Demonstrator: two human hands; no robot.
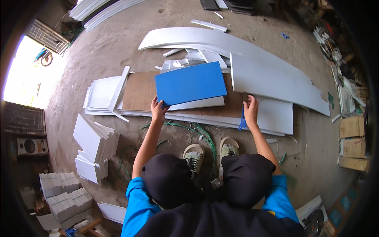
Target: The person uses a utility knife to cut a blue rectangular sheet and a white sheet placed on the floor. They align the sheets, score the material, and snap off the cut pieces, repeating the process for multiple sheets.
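A blue rectangular panel [190, 83] lies on a white board [197, 104] atop a brown board [139, 91], all on a stack of white sheets on the floor. My left hand [158, 110] grips the blue panel's near left corner. My right hand [250, 111] rests on the brown board's right end and holds a blue utility knife [241, 123] that hangs down from the fingers. I squat, with both shoes [211, 153] just in front of the stack.
Large white sheets [276, 83] spread to the right and behind. Stacks of cut white panels [94, 146] stand at left, bundled ones [65, 195] lower left. Green cord [197, 130] trails on the concrete floor. Cardboard boxes [352, 142] and clutter line the right edge.
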